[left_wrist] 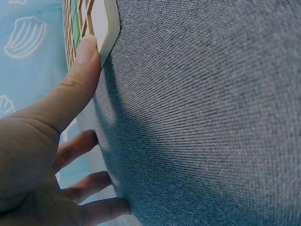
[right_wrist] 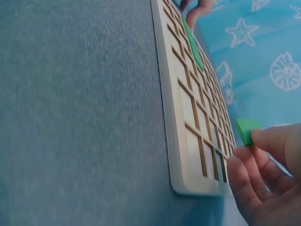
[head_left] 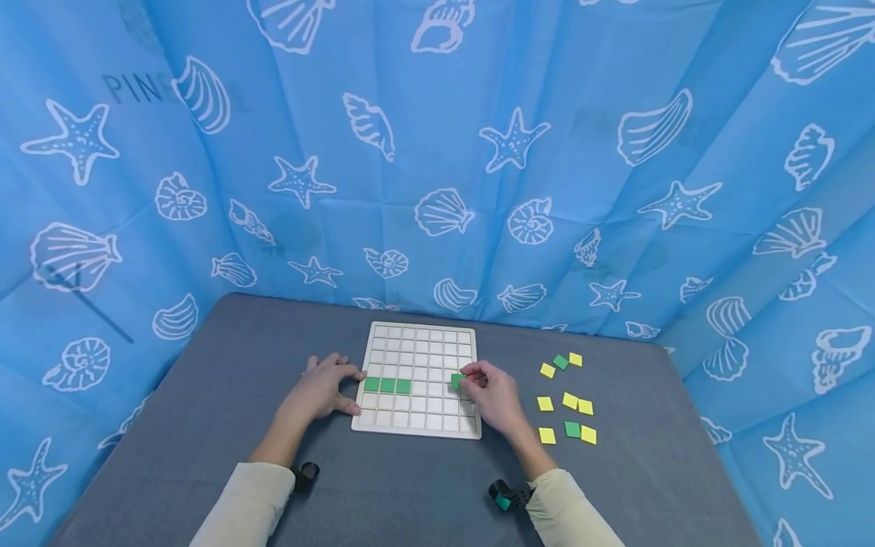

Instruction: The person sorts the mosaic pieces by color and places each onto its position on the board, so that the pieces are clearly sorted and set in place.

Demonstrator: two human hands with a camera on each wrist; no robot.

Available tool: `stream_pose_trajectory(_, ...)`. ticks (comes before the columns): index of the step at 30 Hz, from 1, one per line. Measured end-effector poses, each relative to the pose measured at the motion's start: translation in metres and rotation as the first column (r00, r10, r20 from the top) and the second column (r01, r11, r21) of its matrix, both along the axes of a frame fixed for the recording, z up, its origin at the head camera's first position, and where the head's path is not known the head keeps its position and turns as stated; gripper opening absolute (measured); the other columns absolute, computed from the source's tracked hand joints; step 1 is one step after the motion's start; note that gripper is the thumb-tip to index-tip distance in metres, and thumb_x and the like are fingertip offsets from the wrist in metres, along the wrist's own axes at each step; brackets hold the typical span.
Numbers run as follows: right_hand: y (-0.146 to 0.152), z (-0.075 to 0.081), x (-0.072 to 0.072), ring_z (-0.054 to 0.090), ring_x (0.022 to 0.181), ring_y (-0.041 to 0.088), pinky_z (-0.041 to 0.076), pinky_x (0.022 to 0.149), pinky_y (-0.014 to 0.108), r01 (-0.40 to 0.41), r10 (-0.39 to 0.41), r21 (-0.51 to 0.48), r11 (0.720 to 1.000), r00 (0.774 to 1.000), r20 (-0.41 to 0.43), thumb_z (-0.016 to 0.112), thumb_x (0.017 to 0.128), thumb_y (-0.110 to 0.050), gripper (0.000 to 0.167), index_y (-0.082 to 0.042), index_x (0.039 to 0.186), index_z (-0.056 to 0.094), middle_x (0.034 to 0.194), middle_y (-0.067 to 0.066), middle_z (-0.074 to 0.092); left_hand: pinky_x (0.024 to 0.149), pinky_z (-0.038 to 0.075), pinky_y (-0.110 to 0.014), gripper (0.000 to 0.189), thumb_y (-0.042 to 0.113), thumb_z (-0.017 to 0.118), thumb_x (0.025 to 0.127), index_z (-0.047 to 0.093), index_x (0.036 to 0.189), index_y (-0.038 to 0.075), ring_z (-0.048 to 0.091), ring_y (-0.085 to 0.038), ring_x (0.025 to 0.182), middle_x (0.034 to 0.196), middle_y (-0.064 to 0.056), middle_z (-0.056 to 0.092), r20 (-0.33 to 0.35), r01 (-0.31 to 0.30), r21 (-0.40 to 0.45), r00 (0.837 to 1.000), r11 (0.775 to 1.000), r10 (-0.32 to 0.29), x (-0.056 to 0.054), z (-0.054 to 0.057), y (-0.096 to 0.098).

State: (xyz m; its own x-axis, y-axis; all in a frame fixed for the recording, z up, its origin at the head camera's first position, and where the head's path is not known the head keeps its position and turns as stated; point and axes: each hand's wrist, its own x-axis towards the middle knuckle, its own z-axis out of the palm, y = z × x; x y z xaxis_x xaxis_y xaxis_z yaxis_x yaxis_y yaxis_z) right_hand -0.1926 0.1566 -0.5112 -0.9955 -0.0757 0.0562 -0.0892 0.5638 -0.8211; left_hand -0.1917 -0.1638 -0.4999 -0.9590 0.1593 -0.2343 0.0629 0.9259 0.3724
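A white grid board [head_left: 418,434] with raised wooden dividers lies on the grey table. Three green tiles [head_left: 387,385] sit side by side in one row, starting at its left edge. My right hand [head_left: 494,396] pinches another green tile [right_wrist: 246,131] between thumb and fingers, held above the right part of the board. At the board's left edge is my left hand [head_left: 321,391], its thumb [left_wrist: 86,52] resting on the rim near the front left corner. The other fingers of that hand are spread, with the index fingertip by the left edge further up.
Right of the board, several loose yellow tiles [head_left: 544,404] and a few green tiles [head_left: 572,429] lie scattered on the grey cloth [head_left: 410,494]. A blue curtain [head_left: 437,152] with white shells and starfish hangs behind the table. Both wrists wear a black band [head_left: 305,477].
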Motion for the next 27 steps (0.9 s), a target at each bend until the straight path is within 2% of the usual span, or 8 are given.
stream_pose_trajectory(8,-0.014,-0.001,-0.001,0.062,0.079,0.010,0.049,0.068,0.023,-0.048,0.048,-0.002,0.999,0.999,-0.011,0.074,0.092,-0.012,0.009,-0.012,0.101,0.074,0.090,0.003,0.073,0.105,0.043,-0.064,0.068,0.039,0.091,0.071,0.068,0.134,0.026,0.037,-0.045,0.138,0.157,-0.017,0.046,0.011,-0.012,0.000,1.000,1.000,0.012,-0.001,-0.003,-0.001)
stream_pose_trajectory(16,-0.030,0.000,-0.001,0.061,0.073,0.008,0.047,0.063,0.023,-0.079,0.080,0.059,0.995,0.997,-0.008,0.075,0.091,-0.014,0.005,-0.015,0.096,0.074,0.085,-0.001,0.071,0.104,0.043,-0.065,0.068,0.039,0.091,0.071,0.068,0.134,0.026,0.038,-0.046,0.138,0.156,-0.017,0.046,0.007,-0.003,-0.003,1.000,1.000,0.003,-0.002,-0.004,-0.001)
stream_pose_trajectory(27,-0.049,-0.003,-0.001,0.059,0.074,0.006,0.048,0.067,0.022,-0.114,0.118,0.125,0.986,0.993,-0.027,0.076,0.091,-0.012,0.005,-0.013,0.094,0.073,0.083,-0.002,0.071,0.103,0.043,-0.064,0.065,0.039,0.090,0.073,0.068,0.133,0.026,0.038,-0.047,0.138,0.157,-0.017,0.046,0.013,0.015,-0.002,1.000,1.000,-0.015,-0.002,-0.001,0.000)
